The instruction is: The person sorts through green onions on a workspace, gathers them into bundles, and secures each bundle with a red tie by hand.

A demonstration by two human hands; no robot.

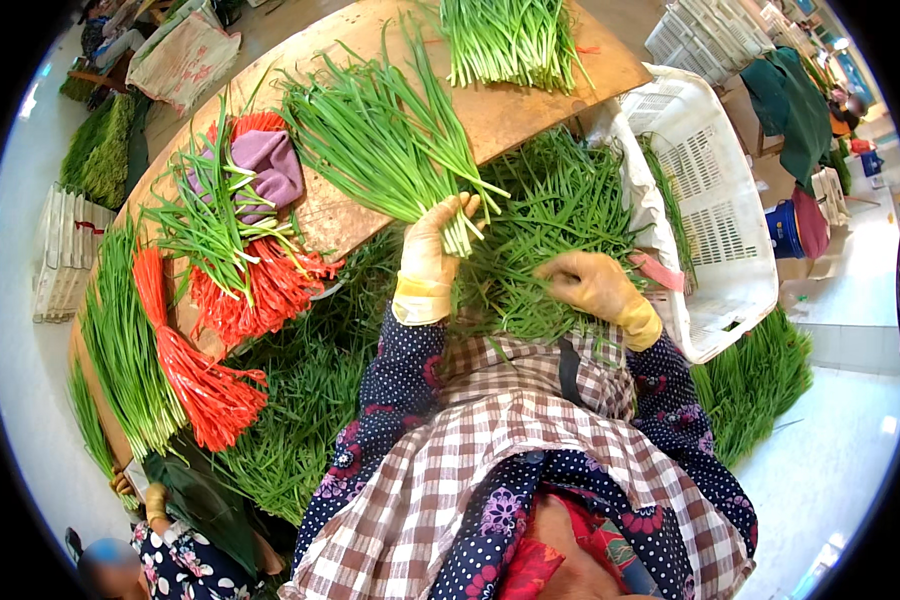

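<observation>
My left hand [430, 245], in a pale yellow glove, is closed round the stem ends of a bunch of garlic chives [375, 140]. Their leaves fan out over the wooden table [355, 228] toward the far left. My right hand [592, 285], gloved the same way, has its fingers curled in above a heap of loose chive leaves [555, 205]. Whether anything is between those fingers cannot be made out. The heap lies between the table edge and my checked apron [500, 385].
Another chive bundle [510, 45] lies at the table's far end. Red plastic ties [210, 385], a mauve cloth [265, 170] and more chives [135, 350] are on the left. A white crate [710, 190] stands to my right. A co-worker [185, 550] is at lower left.
</observation>
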